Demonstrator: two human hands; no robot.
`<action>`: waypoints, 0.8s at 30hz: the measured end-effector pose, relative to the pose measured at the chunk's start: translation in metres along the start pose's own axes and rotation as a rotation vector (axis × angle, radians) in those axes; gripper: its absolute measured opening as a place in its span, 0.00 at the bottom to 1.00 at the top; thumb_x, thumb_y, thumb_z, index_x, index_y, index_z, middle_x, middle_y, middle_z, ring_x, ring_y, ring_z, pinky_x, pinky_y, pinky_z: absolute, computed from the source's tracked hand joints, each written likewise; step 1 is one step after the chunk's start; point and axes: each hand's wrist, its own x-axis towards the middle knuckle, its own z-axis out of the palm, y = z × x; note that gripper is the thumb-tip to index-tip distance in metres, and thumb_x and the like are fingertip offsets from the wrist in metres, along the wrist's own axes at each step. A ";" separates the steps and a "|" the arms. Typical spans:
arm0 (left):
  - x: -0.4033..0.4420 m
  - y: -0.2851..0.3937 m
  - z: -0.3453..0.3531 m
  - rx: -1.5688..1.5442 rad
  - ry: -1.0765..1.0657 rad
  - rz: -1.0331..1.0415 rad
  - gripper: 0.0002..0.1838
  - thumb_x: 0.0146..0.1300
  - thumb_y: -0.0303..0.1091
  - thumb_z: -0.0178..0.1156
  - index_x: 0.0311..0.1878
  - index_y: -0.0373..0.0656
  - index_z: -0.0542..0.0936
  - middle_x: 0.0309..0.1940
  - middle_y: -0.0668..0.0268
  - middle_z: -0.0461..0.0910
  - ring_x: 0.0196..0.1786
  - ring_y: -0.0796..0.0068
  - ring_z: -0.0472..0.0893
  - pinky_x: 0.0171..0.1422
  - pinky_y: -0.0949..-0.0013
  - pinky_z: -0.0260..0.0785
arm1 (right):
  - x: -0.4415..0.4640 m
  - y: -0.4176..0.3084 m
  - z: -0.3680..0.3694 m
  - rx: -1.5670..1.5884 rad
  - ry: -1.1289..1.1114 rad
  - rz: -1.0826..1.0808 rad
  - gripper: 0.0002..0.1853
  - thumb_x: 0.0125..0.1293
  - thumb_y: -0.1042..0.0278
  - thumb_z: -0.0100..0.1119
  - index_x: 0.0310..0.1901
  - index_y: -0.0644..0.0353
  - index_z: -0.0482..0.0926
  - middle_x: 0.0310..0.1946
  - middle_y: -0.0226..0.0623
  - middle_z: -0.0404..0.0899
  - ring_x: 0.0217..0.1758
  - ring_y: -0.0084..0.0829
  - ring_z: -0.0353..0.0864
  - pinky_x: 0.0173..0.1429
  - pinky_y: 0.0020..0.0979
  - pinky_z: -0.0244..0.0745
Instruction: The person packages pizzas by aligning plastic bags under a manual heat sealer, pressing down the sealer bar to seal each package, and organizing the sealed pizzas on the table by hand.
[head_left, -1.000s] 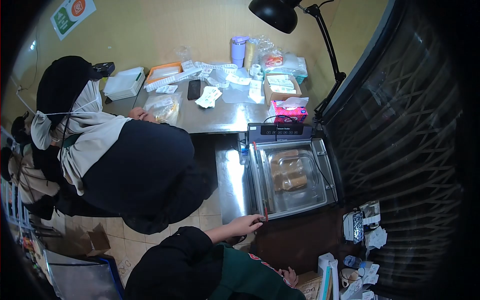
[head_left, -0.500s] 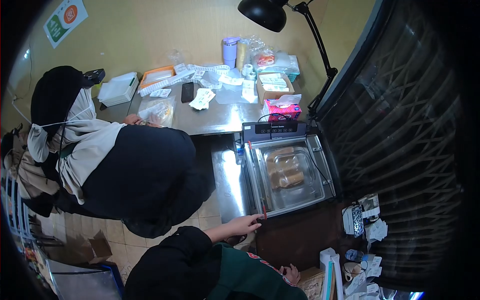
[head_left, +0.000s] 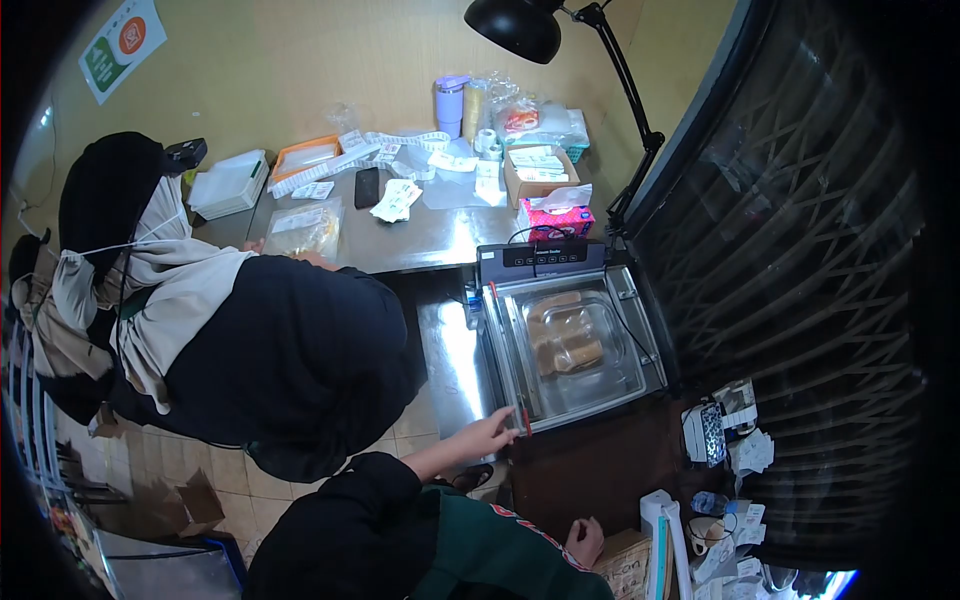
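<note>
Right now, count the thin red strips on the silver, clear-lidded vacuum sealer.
2. One thin red strip is at the upper-left corner of the sealer; the other is at its lower-left corner, beside the left hand. More may be hidden.

Looks like a packing workroom; vacuum sealer (head_left: 545, 260), printed slips (head_left: 397, 201) and metal worktable (head_left: 425, 243) show it

Head-worn view, from high above, facing forward-down, vacuum sealer (head_left: 542, 260) mid-distance
</note>
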 end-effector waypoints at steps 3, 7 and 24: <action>0.013 -0.010 -0.013 -0.225 0.115 0.055 0.33 0.73 0.41 0.53 0.75 0.42 0.54 0.40 0.60 0.83 0.39 0.72 0.81 0.47 0.67 0.73 | 0.046 -0.019 0.003 0.293 0.033 -0.109 0.11 0.66 0.65 0.59 0.46 0.62 0.80 0.53 0.48 0.78 0.59 0.47 0.75 0.66 0.43 0.67; 0.031 -0.016 -0.043 -0.395 0.337 0.180 0.34 0.73 0.38 0.54 0.74 0.36 0.51 0.40 0.61 0.81 0.38 0.77 0.79 0.47 0.72 0.72 | 0.120 -0.114 -0.017 0.515 -0.062 -0.258 0.16 0.68 0.65 0.58 0.53 0.64 0.76 0.54 0.47 0.77 0.60 0.44 0.75 0.66 0.39 0.68; -0.015 0.058 -0.120 -0.698 0.570 0.209 0.34 0.76 0.45 0.48 0.75 0.40 0.48 0.57 0.55 0.77 0.47 0.71 0.82 0.57 0.68 0.73 | 0.229 -0.309 -0.020 1.035 -0.866 -0.072 0.30 0.74 0.41 0.44 0.68 0.55 0.64 0.65 0.40 0.68 0.67 0.36 0.66 0.66 0.40 0.64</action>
